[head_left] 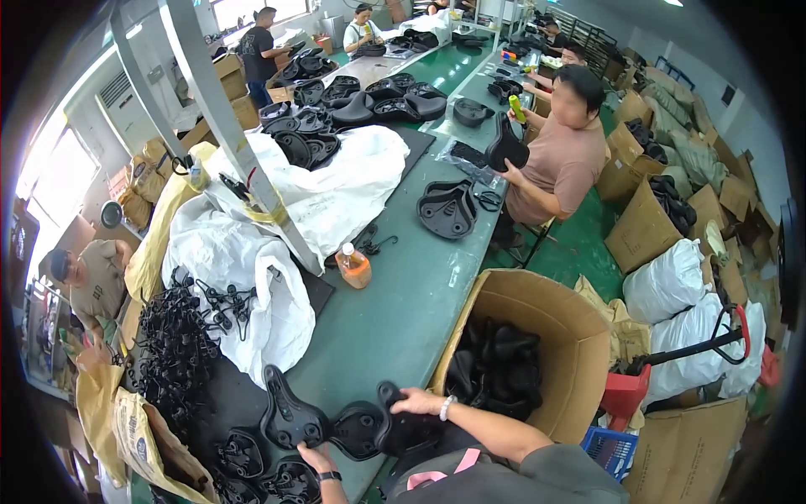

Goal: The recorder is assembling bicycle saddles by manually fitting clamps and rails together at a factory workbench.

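Note:
Black bicycle saddle parts lie at the near edge of the green table (369,323). My left hand (317,459) is closed on the wide end of one black saddle base (290,413), which is tilted with its narrow nose pointing away from me. My right hand (417,402) grips a black saddle (399,431) near its nose, fingers over the top. Between the two sits another black saddle shell (357,428), with its hollow side showing. More saddle bases (290,480) lie to the left of my left hand, partly cut off by the lower edge.
At my right stands an open cardboard box (550,311) holding black saddles (495,370). Tangled black metal rail frames (180,344) pile up at left beside a white sack (227,269). An orange-filled bottle (353,266) stands mid-table. A co-worker (567,151) holds a saddle (506,144) across the table.

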The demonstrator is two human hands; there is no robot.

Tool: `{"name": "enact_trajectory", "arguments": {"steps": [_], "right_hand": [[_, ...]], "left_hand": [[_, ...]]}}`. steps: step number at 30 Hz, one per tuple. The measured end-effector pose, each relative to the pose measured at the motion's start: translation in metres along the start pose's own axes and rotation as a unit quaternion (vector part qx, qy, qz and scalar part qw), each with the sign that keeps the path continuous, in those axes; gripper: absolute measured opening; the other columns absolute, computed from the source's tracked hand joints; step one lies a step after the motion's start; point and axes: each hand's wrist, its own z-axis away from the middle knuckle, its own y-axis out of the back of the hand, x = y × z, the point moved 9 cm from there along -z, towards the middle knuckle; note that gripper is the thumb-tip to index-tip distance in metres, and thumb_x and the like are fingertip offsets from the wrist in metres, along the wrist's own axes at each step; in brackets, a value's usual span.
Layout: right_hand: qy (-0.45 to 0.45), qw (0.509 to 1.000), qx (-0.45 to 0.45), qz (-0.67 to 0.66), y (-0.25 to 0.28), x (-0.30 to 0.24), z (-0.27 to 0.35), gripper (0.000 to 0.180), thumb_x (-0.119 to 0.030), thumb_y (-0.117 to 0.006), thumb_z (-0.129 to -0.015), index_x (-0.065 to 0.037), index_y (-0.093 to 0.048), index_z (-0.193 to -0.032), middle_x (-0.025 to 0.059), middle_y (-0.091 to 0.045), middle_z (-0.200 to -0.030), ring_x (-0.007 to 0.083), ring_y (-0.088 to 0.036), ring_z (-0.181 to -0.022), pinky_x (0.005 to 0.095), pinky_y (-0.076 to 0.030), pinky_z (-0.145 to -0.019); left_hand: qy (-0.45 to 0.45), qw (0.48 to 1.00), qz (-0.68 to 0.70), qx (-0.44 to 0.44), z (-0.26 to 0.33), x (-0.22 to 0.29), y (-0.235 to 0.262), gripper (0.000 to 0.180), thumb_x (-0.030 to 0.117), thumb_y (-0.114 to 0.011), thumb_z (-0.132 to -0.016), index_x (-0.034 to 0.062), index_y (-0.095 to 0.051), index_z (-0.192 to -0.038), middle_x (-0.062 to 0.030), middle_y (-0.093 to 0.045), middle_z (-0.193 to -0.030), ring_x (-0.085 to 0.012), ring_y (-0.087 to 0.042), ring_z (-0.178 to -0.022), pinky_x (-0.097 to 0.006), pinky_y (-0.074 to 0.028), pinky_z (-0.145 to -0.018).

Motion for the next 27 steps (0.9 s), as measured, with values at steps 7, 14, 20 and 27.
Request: {"name": "enact_trajectory", "arguments": {"steps": [7,14,20,27], "right_hand": [[-0.004,0.979,0.111,-0.169,0.104,-0.06,-0.06,0.05,-0.03,-0.073,-0.085,0.007,-0.065,-0.118,0.0128,-0.071,-0.108,0.0196,-0.068,-0.094,0.0342,-0.054,-0.084],[-0.029,0.961,0.152,0.229,0.111,-0.046,-0.129,0.055,-0.037,-0.063,-0.085,0.002,-0.055,-0.123,0.026,-0.065,-0.118,0.0426,-0.062,-0.11,0.0493,-0.049,-0.096],[0.0,0.943,0.233,0.239,0.14,-0.024,-0.1,0.05,-0.03,-0.064,-0.087,-0.001,-0.055,-0.127,0.0223,-0.063,-0.122,0.0407,-0.061,-0.111,0.0479,-0.051,-0.093],[-0.018,0.955,0.196,0.222,0.154,-0.001,-0.085,0.051,-0.036,-0.058,-0.095,-0.006,-0.052,-0.136,0.0223,-0.062,-0.123,0.0414,-0.06,-0.113,0.0498,-0.049,-0.096]], "left_hand": [[0.046,0.983,0.111,0.142,0.043,-0.039,0.058,0.057,0.048,-0.052,-0.087,0.0065,-0.058,-0.126,-0.0085,-0.064,-0.123,-0.0266,-0.06,-0.112,-0.042,-0.051,-0.091],[0.175,0.983,0.052,0.022,0.043,-0.069,0.005,0.058,0.056,-0.052,-0.08,0.0084,-0.061,-0.11,-0.0114,-0.06,-0.123,-0.0294,-0.052,-0.116,-0.05,-0.038,-0.102],[0.118,0.993,0.009,-0.028,0.046,-0.051,-0.043,0.048,0.047,-0.05,-0.085,0.0105,-0.061,-0.114,-0.0061,-0.06,-0.119,-0.0273,-0.055,-0.108,-0.053,-0.039,-0.098],[0.033,0.992,0.095,0.071,0.073,-0.052,-0.012,0.054,0.048,-0.051,-0.086,0.0082,-0.063,-0.12,-0.0076,-0.066,-0.119,-0.027,-0.063,-0.103,-0.041,-0.05,-0.091]]}}
